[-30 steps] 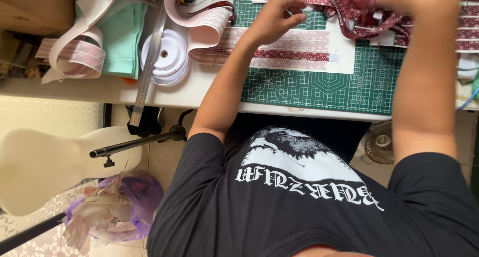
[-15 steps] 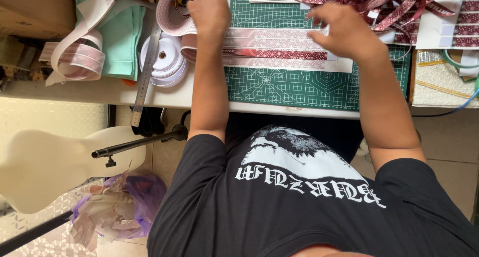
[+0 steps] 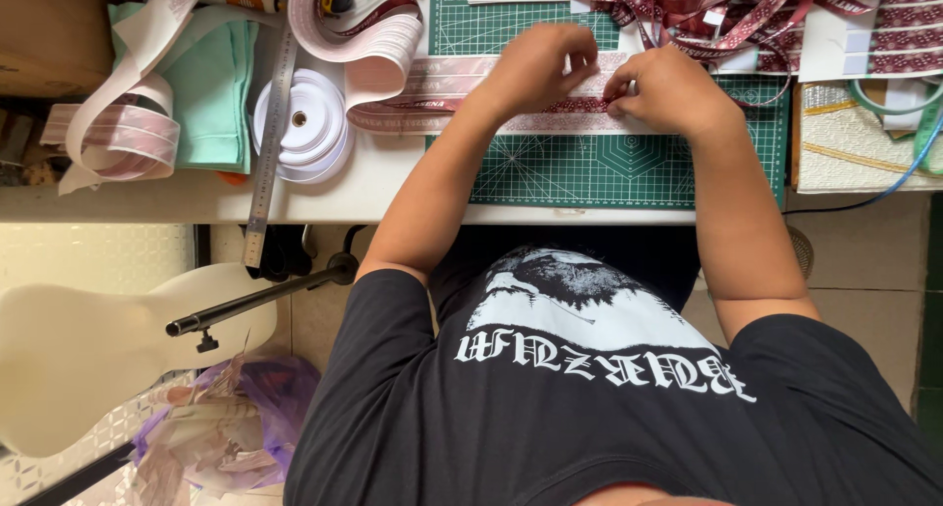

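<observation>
Fingers: both hands pinch the dark red patterned strip [image 3: 589, 104], left hand [image 3: 535, 69] and right hand [image 3: 668, 88] nearly touching at upper centre.
Strip: lies flat on a pale backing band [image 3: 462, 79], long axis left to right across the frame.
Mat: green cutting mat [image 3: 609, 167] beneath, on the white desk [image 3: 373, 187].
Upper right: tangled red ribbons [image 3: 727, 5].
Upper left: white tape roll [image 3: 300, 123], steel ruler [image 3: 270, 142] running top to bottom.

I see a craft workshop: green cutting mat [image 3: 629, 167] at centre, steel ruler [image 3: 270, 133] and tape rolls [image 3: 305, 123] upper left, ribbon pile [image 3: 717, 5] top right.
</observation>
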